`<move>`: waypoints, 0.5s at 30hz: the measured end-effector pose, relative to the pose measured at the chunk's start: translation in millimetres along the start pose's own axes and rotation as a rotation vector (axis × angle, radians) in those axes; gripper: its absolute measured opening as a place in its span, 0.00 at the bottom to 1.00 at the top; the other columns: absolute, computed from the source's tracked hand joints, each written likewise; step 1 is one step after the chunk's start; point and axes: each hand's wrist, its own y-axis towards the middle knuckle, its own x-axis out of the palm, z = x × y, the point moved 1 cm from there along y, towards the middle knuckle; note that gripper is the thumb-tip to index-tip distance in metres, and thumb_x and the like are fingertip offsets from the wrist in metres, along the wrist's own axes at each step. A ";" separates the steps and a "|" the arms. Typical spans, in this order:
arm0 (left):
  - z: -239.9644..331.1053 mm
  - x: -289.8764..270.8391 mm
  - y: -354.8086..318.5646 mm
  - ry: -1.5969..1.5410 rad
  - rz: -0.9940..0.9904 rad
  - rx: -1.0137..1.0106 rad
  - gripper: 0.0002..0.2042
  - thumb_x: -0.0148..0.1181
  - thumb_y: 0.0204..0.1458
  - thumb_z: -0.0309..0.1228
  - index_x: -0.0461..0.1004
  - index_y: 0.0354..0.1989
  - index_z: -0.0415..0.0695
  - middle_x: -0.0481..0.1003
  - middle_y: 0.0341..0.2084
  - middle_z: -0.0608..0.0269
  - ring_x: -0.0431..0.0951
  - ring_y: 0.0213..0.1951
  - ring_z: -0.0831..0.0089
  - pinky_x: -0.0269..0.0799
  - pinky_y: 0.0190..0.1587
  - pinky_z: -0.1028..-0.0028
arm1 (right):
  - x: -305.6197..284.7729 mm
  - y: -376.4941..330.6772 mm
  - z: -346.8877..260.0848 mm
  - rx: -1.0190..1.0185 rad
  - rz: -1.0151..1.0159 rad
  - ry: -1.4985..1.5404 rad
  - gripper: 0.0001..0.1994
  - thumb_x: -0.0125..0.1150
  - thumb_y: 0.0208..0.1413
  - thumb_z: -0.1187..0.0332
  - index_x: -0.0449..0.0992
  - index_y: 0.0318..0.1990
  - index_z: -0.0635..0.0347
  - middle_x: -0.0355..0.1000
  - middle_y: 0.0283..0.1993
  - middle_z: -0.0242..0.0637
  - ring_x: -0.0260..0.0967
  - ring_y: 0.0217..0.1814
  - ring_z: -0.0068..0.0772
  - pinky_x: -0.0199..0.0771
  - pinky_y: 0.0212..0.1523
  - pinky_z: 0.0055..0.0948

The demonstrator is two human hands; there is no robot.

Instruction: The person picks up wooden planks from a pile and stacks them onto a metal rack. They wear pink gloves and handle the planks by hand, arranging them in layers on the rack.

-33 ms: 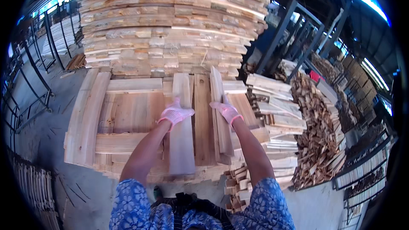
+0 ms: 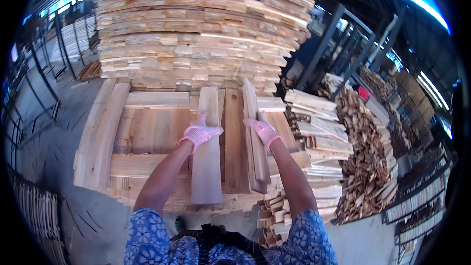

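Observation:
My left hand (image 2: 200, 133), in a pale pink work glove, is closed round the left edge of a pale wooden board (image 2: 207, 172). Its thumb lies across the board's top face; the other fingers are partly hidden at the edge. To the right, my right hand (image 2: 264, 131), gloved alike, grips a tilted wooden board (image 2: 251, 103) from its right side, thumb over the upper edge. A second board lies close against that one, and I cannot tell whether both are held. Between the hands a darker brown board (image 2: 234, 142) lies flat on the pile.
Under my hands is a waist-high pile of boards (image 2: 147, 167), with two long boards (image 2: 104, 132) along its left side. Behind it rises a tall lumber stack (image 2: 196, 29). Shorter pieces (image 2: 319, 127) and a scrap-wood heap (image 2: 365, 162) lie right, near a metal frame (image 2: 321, 44).
The board in my left hand has shifted slightly left and toward me at its near end. My right hand keeps its grip with hardly any movement. The view has tilted a little.

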 end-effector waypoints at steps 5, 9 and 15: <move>-32.3 -66.0 -51.2 0.108 0.144 -0.039 0.54 0.71 0.43 0.51 0.47 0.79 0.51 0.57 0.69 0.34 0.70 0.65 0.44 0.68 0.66 0.59 | 55.2 -34.8 -40.3 -0.057 -0.136 0.263 0.53 0.70 0.55 0.50 0.42 0.80 0.62 0.59 0.75 0.43 0.56 0.75 0.33 0.56 0.72 0.30; -72.8 -132.6 -79.9 0.182 0.161 -0.221 0.54 0.69 0.44 0.51 0.45 0.79 0.53 0.56 0.71 0.35 0.67 0.67 0.40 0.65 0.68 0.56 | 140.1 -25.4 -55.1 -0.011 -0.238 0.398 0.53 0.70 0.55 0.49 0.43 0.80 0.62 0.60 0.74 0.43 0.58 0.74 0.34 0.57 0.72 0.31; -143.5 -156.3 -78.9 0.384 0.159 -0.324 0.51 0.65 0.48 0.57 0.44 0.80 0.61 0.48 0.75 0.37 0.59 0.71 0.38 0.60 0.71 0.51 | 280.2 -6.5 -87.6 0.037 -0.094 -0.291 0.53 0.68 0.52 0.43 0.45 0.79 0.54 0.60 0.71 0.60 0.65 0.71 0.57 0.67 0.68 0.45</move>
